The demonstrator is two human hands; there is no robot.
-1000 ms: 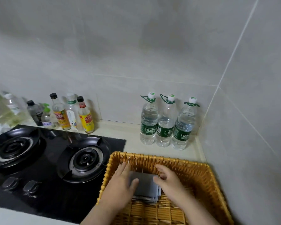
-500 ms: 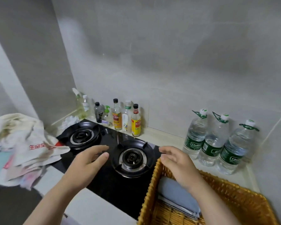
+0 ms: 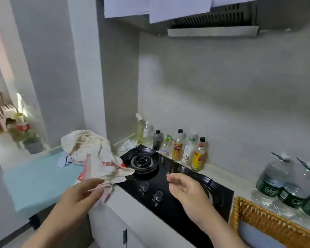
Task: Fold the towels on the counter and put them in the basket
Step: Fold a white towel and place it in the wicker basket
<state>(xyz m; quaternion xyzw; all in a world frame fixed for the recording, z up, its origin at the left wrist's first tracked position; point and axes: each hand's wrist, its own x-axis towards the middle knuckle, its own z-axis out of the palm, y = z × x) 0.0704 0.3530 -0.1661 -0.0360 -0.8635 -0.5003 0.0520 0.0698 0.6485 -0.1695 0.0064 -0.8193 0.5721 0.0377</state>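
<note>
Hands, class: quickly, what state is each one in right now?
Left hand: open, fingers by the towels, gripping nothing.
Right hand: open, loosely curled, empty, above the stove.

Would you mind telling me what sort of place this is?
Most likely a small home kitchen: there is a black gas hob, a range hood above it, and a row of condiment bottles behind it.
</note>
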